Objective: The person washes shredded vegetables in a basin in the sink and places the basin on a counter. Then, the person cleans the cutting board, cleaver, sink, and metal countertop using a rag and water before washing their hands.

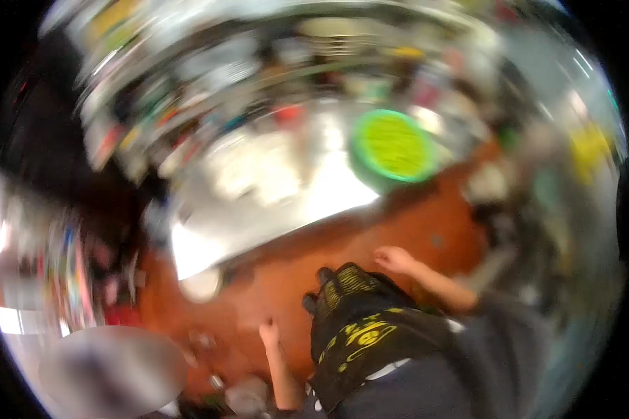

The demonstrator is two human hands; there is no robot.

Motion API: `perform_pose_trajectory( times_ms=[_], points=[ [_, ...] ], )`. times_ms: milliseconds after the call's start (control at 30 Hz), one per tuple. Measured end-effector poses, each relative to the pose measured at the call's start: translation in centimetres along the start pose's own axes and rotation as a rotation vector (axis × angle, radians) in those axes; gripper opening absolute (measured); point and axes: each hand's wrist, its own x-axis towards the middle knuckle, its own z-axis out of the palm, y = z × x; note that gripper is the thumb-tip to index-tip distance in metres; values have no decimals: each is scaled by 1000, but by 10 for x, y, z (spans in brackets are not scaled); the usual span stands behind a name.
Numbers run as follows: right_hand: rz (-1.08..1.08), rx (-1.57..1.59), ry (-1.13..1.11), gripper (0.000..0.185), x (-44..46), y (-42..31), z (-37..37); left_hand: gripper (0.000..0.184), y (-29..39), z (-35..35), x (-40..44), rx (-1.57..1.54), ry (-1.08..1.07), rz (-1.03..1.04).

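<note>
My left hand [268, 331] hangs low over the reddish-brown floor [279, 297], to the left of my dark apron [370, 328] with yellow print. Motion blur smears its fingers, and no object shows in it. Out in front of me on the right is my right hand [395, 259], its fingers loosely bent and seemingly apart, with nothing visible in it. Both hands are away from the metal table [272, 227]. On that table, a green basin [360, 150] holds yellow-green contents, and a whitish mass [255, 167] lies left of it.
Behind the table run shelves [258, 80] crowded with blurred containers. A round pale container [201, 285] stands by the table's near left corner. Blurred goods line the left side [70, 272]. A yellow item [589, 150] is at the far right. A blurred oval [112, 370] covers the lower left.
</note>
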Motion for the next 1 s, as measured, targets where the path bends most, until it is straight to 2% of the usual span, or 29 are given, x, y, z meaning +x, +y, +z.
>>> perform_pose_trajectory(
  times_ms=[33,100,167,200,267,367,400,467,533,600,667,733,767,800,867,933,1000],
  points=[
    [-56,-21,6,36,-22,36,-6,25,-3,23,-3,-4,-5,19],
    [188,-131,-88,35,-58,95,-17,24,28,61,-7,97,-64,64],
    [272,79,103,36,-89,171,-34,24,88,118,-19,270,-135,143],
    [305,140,173,37,-102,212,-31,24,114,148,-19,259,-216,222],
    [433,186,210,36,-106,205,-36,25,150,166,17,209,-386,341],
    [543,297,257,39,-139,280,-56,28,281,270,-4,399,-506,486],
    [559,284,286,40,-146,311,-64,28,312,316,-1,397,-562,522],
    [725,444,337,40,-170,366,-74,31,365,399,0,443,-692,563],
    [805,623,436,39,-192,422,-100,31,464,477,-38,476,-750,772],
    [813,561,538,39,-207,474,-107,32,529,547,-53,454,-887,791],
    [859,523,590,38,-224,493,-157,34,603,596,-80,438,-986,834],
    [966,718,636,38,-223,511,-212,33,632,654,-66,396,-1037,884],
    [950,716,746,39,-216,551,-189,32,651,675,-62,424,-1034,916],
    [988,737,753,39,-213,567,-195,32,677,691,-68,461,-1026,942],
    [1047,758,773,40,-191,605,-230,32,712,736,-60,470,-1068,865],
    [1040,788,723,41,-174,640,-267,32,733,786,-45,431,-1098,811],
    [1033,809,674,42,-154,665,-307,33,760,838,-29,499,-1098,898]
  ],
)
